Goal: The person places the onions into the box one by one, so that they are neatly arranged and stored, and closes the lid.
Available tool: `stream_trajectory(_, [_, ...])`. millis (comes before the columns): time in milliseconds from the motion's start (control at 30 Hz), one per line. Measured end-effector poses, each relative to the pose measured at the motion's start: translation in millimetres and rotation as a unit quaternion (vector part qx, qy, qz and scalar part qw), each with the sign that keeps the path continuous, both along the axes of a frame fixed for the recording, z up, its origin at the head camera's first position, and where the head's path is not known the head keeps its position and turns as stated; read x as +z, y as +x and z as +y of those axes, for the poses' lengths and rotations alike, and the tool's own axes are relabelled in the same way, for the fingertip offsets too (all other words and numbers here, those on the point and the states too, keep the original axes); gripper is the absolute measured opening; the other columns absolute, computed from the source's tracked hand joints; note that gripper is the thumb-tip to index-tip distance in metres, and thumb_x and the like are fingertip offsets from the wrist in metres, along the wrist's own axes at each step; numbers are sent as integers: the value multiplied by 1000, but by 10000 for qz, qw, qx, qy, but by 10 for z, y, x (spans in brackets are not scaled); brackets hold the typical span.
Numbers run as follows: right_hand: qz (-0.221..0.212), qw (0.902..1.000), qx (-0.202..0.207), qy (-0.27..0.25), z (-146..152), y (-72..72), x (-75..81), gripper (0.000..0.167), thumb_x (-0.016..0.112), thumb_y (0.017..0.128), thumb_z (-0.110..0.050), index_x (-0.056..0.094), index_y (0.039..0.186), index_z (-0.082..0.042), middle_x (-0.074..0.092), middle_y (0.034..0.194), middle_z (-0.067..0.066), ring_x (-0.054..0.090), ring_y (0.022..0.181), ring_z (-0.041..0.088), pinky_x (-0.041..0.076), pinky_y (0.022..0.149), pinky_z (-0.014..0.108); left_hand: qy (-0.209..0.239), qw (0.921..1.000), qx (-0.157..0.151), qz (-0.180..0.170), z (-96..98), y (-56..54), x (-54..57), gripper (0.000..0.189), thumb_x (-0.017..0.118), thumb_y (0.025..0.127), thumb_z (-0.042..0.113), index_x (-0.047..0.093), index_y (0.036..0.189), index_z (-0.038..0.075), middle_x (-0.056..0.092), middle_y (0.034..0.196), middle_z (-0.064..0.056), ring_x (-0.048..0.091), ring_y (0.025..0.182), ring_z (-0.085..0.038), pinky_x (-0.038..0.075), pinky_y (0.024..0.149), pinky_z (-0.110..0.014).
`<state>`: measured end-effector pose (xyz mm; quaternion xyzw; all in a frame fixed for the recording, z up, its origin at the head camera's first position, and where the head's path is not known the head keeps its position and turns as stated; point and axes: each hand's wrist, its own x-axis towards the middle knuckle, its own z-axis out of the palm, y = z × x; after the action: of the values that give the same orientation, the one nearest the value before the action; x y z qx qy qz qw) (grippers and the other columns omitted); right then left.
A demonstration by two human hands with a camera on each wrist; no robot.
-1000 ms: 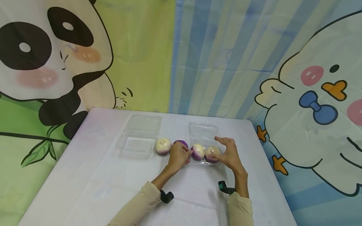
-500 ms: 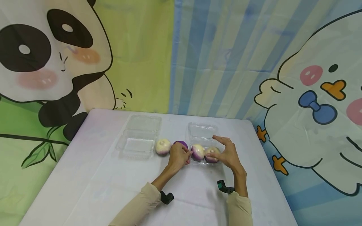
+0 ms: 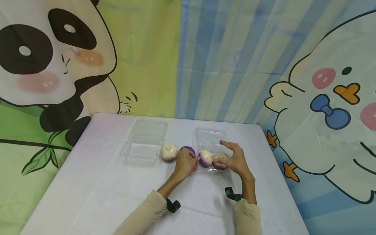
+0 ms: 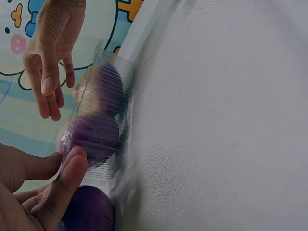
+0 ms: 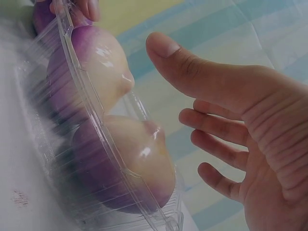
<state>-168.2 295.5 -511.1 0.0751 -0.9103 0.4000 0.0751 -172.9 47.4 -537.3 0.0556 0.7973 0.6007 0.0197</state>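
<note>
A clear plastic clamshell box (image 3: 211, 134), lid laid back, holds two purple-and-white turnips, a left one (image 3: 206, 156) and a right one (image 5: 139, 163). My left hand (image 3: 185, 162) pinches the box's left rim between thumb and finger, as the left wrist view shows. Over the right turnip hovers my right hand (image 3: 237, 159), its thumb and fingers spread and gripping nothing; the right wrist view shows a gap between it and the box (image 5: 103, 125). Just beyond my left hand lies a purple turnip (image 4: 89, 209), partly hidden by that hand.
A second clear clamshell box (image 3: 144, 148) stands with its lid back on the left of the white table (image 3: 123, 195). Between it and my left hand sits another turnip (image 3: 169, 152). Cartoon-printed cloth (image 3: 205, 58) hangs behind the table.
My right hand has drifted very slightly left. The left hand, the boxes and the turnips hold their places.
</note>
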Motion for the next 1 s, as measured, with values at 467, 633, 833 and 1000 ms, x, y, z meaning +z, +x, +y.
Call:
stream_trajectory(467, [-47,10000,31,-20,-54,-29,-12,89,104,73,-25,65,150,-6,66,152,18,53,147,44,39,124,74,-89,9997,102,-183,-36,10,20,27,79,100,9,79,79,-7,72,59,-16,67,40,-21,56,38,-30])
stream_trajectory(633, [16,9999,95,-137,-54,-44,-4,88,105,72,-26,67,149,-7,67,151,17,54,146,43,39,125,73,26,9998,32,-187,-43,0,32,26,77,101,9,79,83,-10,74,66,-22,68,41,-22,57,39,-31])
stream_trajectory(833, [24,9998,141,-166,-54,-49,-12,89,105,72,-25,66,149,-5,67,151,17,54,146,43,39,125,73,97,9997,-6,-237,-37,3,40,26,76,103,9,80,85,-10,75,66,-22,66,40,-19,58,39,-32])
stream_trajectory(1000, [-32,9998,106,-154,-54,-41,-17,90,105,72,-26,66,150,-7,67,152,17,53,147,43,38,125,73,-4,9997,53,-220,-52,27,67,26,76,103,9,79,86,-10,75,67,-22,66,40,-18,57,39,-31])
